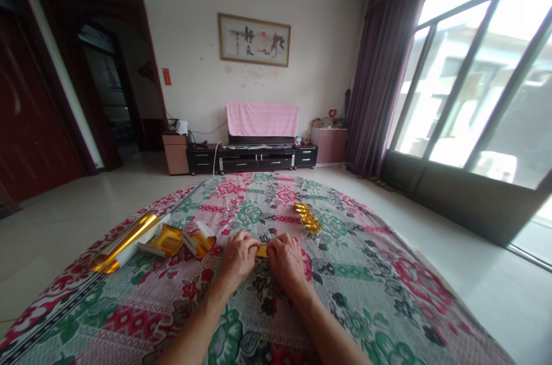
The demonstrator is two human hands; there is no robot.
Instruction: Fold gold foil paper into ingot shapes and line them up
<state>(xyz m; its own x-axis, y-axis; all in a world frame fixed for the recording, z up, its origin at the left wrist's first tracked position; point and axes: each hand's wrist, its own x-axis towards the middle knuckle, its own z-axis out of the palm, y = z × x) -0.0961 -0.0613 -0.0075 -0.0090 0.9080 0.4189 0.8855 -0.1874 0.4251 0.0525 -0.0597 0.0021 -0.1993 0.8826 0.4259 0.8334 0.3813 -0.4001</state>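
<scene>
Biggest first: floral cloth (383,296), red/green/black on pale, covers the whole work surface, far edge curved. Black low TV stand (259,164) across the room against the wall, pink towel (262,119) draped above it. On the cloth, left side: loose pile of gold foil sheets (170,241), pale on the reverse, partly curled, well apart from the hands. Left hand (239,256) and right hand (287,258) near mid-cloth, knuckles up, just beside each other. Ahead of the right hand: short slanted row of folded gold pieces (308,218). Smallest: gold strip (263,251), between the hands. Grip: narrow both sides, fingers pinching one end each. Can't tell if strip touches cloth.
</scene>
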